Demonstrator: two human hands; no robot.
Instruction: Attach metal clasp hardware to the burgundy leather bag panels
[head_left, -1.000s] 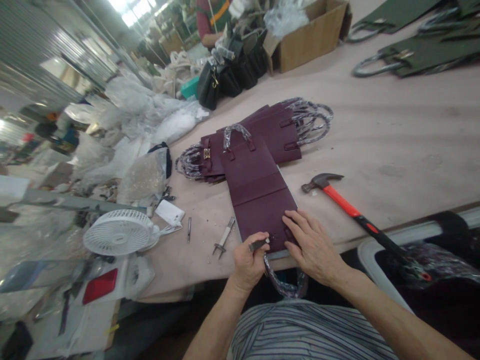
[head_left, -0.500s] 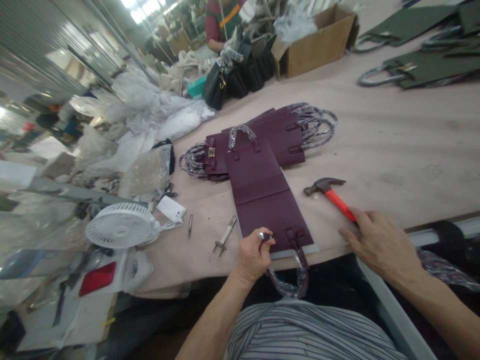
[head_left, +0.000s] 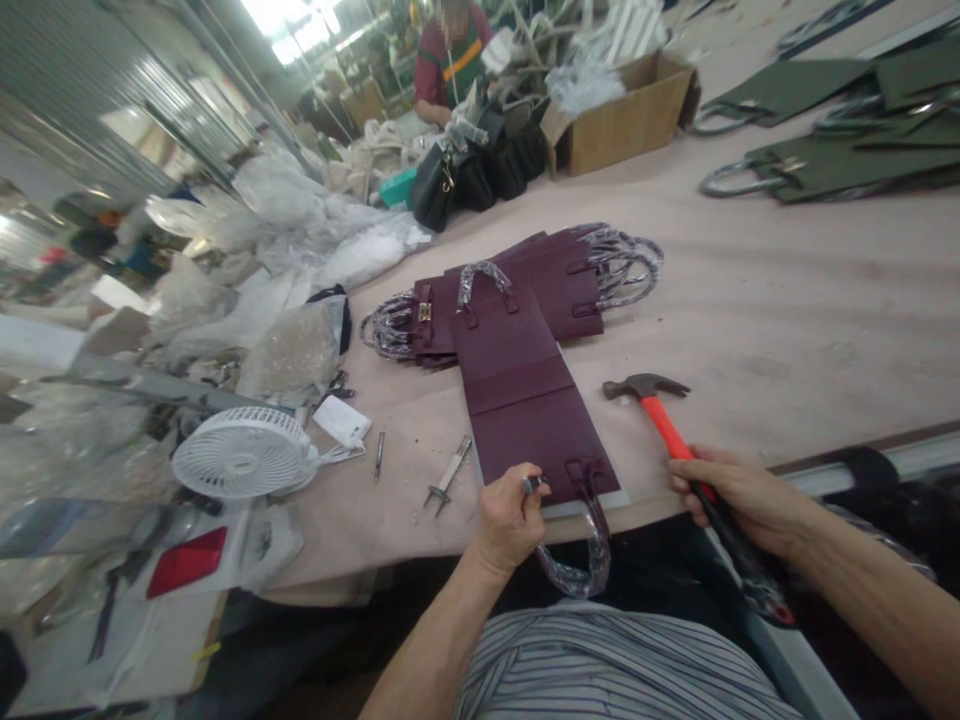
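Note:
A flat maroon bag panel point(head_left: 525, 400) lies on the table before me, its plastic-wrapped handle point(head_left: 577, 560) hanging over the near edge. My left hand point(head_left: 508, 518) is closed on a small metal punch point(head_left: 531, 485) standing on the panel's near edge, beside the handle tabs. My right hand point(head_left: 739, 495) is wrapped round the red-and-black shaft of a claw hammer point(head_left: 660, 410), whose head rests on the table to the right of the panel.
More maroon panels point(head_left: 555, 275) are stacked behind. Metal pliers-like tool point(head_left: 448, 472), a small pin point(head_left: 379, 455), a white fan point(head_left: 241, 452) and plastic bags lie left. Green panels point(head_left: 825, 165), a cardboard box point(head_left: 622, 110), black bags and a seated person point(head_left: 450, 55) are farther off.
My right hand left the panel, moved right to the hammer, and now grips its shaft. My left hand has kept the punch at the panel's near edge.

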